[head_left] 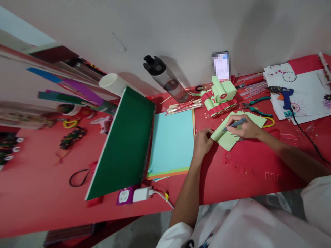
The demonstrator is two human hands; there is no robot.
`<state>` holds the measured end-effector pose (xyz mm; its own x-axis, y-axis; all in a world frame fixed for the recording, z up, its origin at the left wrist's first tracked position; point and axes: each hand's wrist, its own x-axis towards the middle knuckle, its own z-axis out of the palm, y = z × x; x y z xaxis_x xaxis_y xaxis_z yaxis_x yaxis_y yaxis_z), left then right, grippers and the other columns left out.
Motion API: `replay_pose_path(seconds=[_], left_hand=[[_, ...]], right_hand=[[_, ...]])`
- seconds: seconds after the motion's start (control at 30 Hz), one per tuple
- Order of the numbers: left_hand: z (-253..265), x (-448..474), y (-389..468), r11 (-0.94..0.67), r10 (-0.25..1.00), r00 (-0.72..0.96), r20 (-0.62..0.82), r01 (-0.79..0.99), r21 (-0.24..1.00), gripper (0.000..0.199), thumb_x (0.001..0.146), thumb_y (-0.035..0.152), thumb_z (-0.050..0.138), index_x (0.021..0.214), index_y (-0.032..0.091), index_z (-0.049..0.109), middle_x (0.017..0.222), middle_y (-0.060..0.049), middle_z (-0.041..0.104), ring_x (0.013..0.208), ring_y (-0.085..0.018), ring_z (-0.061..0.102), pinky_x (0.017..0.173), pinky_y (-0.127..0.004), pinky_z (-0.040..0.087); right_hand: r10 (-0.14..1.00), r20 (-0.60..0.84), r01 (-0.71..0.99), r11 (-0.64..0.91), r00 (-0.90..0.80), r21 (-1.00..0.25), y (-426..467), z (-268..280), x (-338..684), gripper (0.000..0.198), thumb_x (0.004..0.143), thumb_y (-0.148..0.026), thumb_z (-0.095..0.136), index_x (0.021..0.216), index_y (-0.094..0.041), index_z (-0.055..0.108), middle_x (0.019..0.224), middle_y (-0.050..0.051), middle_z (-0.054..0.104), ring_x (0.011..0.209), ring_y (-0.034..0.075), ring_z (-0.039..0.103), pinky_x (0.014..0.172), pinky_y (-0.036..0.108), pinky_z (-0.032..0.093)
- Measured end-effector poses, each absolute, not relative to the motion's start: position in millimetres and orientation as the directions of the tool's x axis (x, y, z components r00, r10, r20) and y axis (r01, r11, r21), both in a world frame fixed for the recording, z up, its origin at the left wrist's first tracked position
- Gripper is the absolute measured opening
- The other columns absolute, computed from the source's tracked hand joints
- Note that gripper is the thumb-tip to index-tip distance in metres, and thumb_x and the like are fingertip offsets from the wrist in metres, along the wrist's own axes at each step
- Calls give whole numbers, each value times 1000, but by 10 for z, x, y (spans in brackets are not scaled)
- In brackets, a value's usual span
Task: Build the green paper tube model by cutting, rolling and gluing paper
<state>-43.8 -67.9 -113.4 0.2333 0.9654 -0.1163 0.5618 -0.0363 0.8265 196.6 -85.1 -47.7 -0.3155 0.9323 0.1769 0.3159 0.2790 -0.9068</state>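
My right hand (245, 128) is closed around a dark grey pen (234, 124), its tip over a pale green sheet of paper (229, 142). The sheet has a folded or curled strip along its left side. My left hand (203, 139) grips the sheet's left corner with curled fingers, partly hidden. Just beyond the sheet stands a pale green and red paper model of a tank (221, 96). Part of a pair of scissors with a yellow handle (269, 122) shows from under the paper on the right.
Left of my hands, blue paper (172, 141) lies beside an upright green board (124, 137). A water bottle (168, 81), bundled sticks (183, 107) and a phone (221, 66) are by the wall. To the right are pliers (257, 106) and a corded glue gun (286, 96).
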Motion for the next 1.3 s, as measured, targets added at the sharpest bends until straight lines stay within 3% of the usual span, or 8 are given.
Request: replay_pose_path(seconds=[0.2,0.33,0.47,0.6,0.73,0.93,1.13,1.3], left_hand=[[-1097,-462,-708,42,969,220,-114,306,951,8,67,15,66,74,19,66,72,-1,71,69,-18,65,66,-27,49],[-937,-507,-797,151,962,220,-164,73,986,13,66,21,75,71,20,63,64,0,70,66,-18,66,68,-29,53],[-835,-538,-872,203,966,200,-164,-194,960,27,62,30,87,73,19,65,67,0,70,61,-17,65,62,-31,55],[-829,-515,-884,237,957,237,-168,-300,924,32,59,31,90,80,18,71,67,-1,69,57,-16,62,57,-32,55],[-867,-472,-910,210,967,202,-153,-302,930,34,61,32,90,82,20,66,71,0,67,61,-15,62,59,-29,54],[-895,-594,-945,63,995,-71,-69,-79,995,44,82,44,80,117,25,60,105,-3,70,87,-17,69,74,-27,56],[-915,-969,-918,10,996,-82,20,359,933,51,91,38,67,137,27,48,94,-1,68,72,-15,63,67,-27,50],[-874,-1028,-909,-7,999,-34,41,684,730,49,95,42,65,141,30,51,126,-8,67,88,-20,71,75,-34,54]], right_hand=[[932,322,440,362,-165,-822,-778,-196,2295,23,105,-35,53,114,-23,69,97,5,78,87,21,72,79,34,54],[913,387,584,386,-131,-714,-772,-257,2426,18,102,-36,59,113,-24,65,121,11,75,114,30,70,100,46,52],[975,213,276,223,-64,-935,-800,-539,2385,40,88,-44,77,112,-27,50,138,11,67,126,29,66,100,45,55],[995,15,73,23,-98,-997,-880,-754,2138,50,77,-47,86,107,-27,51,113,3,70,110,25,68,95,41,57],[999,-42,-151,-40,10,-988,-952,-775,1908,53,71,-44,88,104,-28,50,95,-1,66,89,20,66,86,36,57],[999,-17,184,-10,-39,-983,-963,-796,1996,42,76,-36,79,92,-27,41,72,-10,46,58,12,46,57,24,39],[997,5,429,35,-71,-903,-912,-808,2151,35,80,-35,72,93,-27,40,72,-9,47,60,15,50,62,28,39],[987,32,530,111,-155,-840,-856,-780,2169,31,82,-37,68,92,-26,41,72,-7,45,64,15,44,64,28,35]])
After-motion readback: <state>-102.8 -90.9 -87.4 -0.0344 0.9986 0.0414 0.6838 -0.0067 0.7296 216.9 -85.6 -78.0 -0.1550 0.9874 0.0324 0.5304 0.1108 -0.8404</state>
